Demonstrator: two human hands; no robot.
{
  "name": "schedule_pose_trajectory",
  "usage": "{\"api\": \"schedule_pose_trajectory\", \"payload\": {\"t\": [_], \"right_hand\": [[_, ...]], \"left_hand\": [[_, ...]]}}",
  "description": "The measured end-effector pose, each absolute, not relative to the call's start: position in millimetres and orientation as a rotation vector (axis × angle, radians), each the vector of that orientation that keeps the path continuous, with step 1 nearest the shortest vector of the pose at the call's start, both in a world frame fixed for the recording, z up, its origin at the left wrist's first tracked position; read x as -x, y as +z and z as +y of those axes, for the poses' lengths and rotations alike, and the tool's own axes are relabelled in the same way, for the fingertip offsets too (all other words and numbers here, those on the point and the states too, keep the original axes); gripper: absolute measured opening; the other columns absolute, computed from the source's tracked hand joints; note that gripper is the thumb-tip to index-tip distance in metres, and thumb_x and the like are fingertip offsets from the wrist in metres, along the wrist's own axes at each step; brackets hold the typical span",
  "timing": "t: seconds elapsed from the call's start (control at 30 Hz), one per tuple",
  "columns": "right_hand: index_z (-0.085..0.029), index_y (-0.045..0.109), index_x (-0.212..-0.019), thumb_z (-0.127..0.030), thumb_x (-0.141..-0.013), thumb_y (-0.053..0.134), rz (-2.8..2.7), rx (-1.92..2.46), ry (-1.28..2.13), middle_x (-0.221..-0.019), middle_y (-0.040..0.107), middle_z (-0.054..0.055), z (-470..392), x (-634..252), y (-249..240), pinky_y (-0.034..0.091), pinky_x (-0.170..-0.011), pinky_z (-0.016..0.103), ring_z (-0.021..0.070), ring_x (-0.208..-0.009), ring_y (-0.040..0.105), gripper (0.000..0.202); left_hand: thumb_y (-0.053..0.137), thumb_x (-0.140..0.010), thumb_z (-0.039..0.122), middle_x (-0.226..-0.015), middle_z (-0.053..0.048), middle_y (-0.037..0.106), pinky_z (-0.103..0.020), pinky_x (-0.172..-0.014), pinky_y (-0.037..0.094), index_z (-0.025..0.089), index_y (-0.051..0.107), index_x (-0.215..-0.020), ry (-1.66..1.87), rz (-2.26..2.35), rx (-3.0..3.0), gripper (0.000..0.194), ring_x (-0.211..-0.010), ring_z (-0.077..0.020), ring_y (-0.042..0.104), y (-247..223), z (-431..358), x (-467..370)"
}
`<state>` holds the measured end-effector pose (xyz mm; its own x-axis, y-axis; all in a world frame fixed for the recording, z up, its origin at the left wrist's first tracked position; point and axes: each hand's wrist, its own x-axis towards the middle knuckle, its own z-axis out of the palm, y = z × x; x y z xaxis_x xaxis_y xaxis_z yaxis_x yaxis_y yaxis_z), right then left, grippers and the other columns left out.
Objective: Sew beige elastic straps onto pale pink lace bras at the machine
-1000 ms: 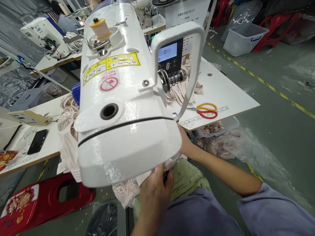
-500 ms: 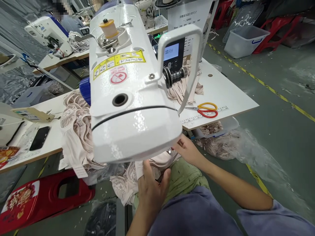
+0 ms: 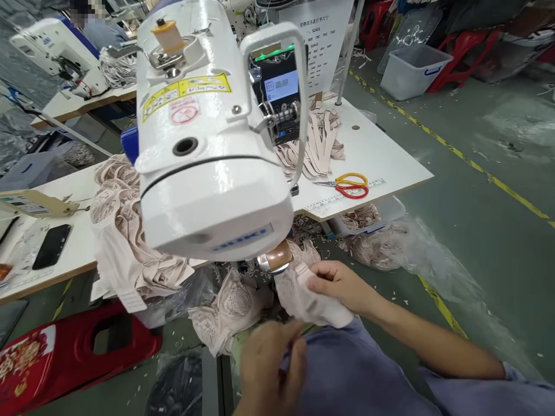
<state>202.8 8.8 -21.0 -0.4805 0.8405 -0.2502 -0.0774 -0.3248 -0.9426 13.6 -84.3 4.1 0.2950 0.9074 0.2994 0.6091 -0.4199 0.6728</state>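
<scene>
A pale pink lace bra [image 3: 310, 300] hangs below the sewing machine head [image 3: 217, 208]. My right hand [image 3: 340, 284] pinches one end of it between thumb and fingers, right of the machine's round metal and brown part [image 3: 277, 258]. To the left, a lace cup [image 3: 234, 300] hangs over my lap; whether it belongs to the same bra I cannot tell. My left hand [image 3: 271, 361] is lower down, slightly blurred, its index finger stretched out and thumb apart, with nothing visible in it. The needle area is hidden under the head.
Scissors [image 3: 351, 185] with yellow and red handles lie by a ruler strip on the white table [image 3: 390, 156]. Behind them are beige straps [image 3: 321, 141]. A pile of bras [image 3: 119, 231] hangs over the left table edge near a black phone [image 3: 52, 247]. A red stool [image 3: 82, 358] stands lower left.
My right hand has drawn the bra end out from under the machine head, towards me. My left hand has come off the fabric and moved down. The view has shifted, with the machine's screen more visible.
</scene>
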Motion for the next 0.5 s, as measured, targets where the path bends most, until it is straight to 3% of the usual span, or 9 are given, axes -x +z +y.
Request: {"api": "schedule_pose_trajectory", "payload": {"t": [0.07,0.13,0.2,0.3,0.37,0.5], "right_hand": [[-0.017,0.065,-0.072,-0.059,-0.081,0.065,-1.508,0.879,2.006,-0.066,0.058,-0.002,11,-202,-18,0.042,-0.056,0.023,0.0112,-0.060,0.051,0.044],[-0.017,0.066,-0.070,-0.051,-0.090,0.057,-1.892,0.733,1.927,-0.065,0.059,-0.002,13,-199,-18,0.041,-0.057,0.022,0.0113,-0.060,0.052,0.040],[-0.017,0.068,-0.070,-0.036,-0.095,0.052,-2.322,0.765,1.466,-0.063,0.060,-0.001,14,-196,-25,0.037,-0.055,0.023,0.0122,-0.058,0.052,0.035],[-0.015,0.070,-0.081,-0.017,-0.094,0.050,-2.606,0.916,0.524,-0.064,0.062,0.003,14,-191,-41,0.030,-0.055,0.029,0.0149,-0.058,0.052,0.024],[-0.014,0.070,-0.087,-0.013,-0.095,0.049,-2.586,0.864,0.185,-0.064,0.062,0.003,15,-188,-52,0.029,-0.056,0.031,0.0154,-0.058,0.052,0.023],[-0.016,0.069,-0.089,-0.014,-0.099,0.046,-2.468,0.658,-0.008,-0.059,0.059,-0.001,21,-187,-61,0.029,-0.058,0.031,0.0140,-0.056,0.048,0.026]], "left_hand": [[0.047,-0.096,0.017,-0.108,-0.014,0.072,-0.039,-0.091,0.055,0.018,0.053,-0.130,0.962,1.295,-2.344,0.035,-0.102,-0.0237,0.069,17,-71,-10],[0.045,-0.096,0.022,-0.110,-0.014,0.072,-0.045,-0.097,0.050,0.017,0.060,-0.123,0.721,1.293,-2.367,0.030,-0.104,-0.0263,0.068,16,-56,-10],[0.041,-0.096,0.030,-0.084,-0.012,0.072,-0.044,-0.087,0.051,0.016,0.068,-0.097,0.497,1.439,-2.041,0.031,-0.084,-0.0267,0.069,3,-43,-10],[0.037,-0.094,0.045,-0.060,-0.008,0.063,-0.039,-0.076,0.050,0.019,0.061,-0.066,0.406,1.522,-1.467,0.045,-0.068,-0.0253,0.064,-25,-30,-6],[0.036,-0.092,0.056,-0.062,-0.008,0.065,-0.035,-0.072,0.049,0.020,0.060,-0.064,0.423,1.426,-1.318,0.052,-0.067,-0.0231,0.064,-37,-25,-1],[0.046,-0.084,0.069,-0.066,-0.006,0.068,-0.028,-0.061,0.044,0.017,0.067,-0.072,0.464,1.238,-1.131,0.056,-0.059,-0.0167,0.057,-43,-21,9]]}}
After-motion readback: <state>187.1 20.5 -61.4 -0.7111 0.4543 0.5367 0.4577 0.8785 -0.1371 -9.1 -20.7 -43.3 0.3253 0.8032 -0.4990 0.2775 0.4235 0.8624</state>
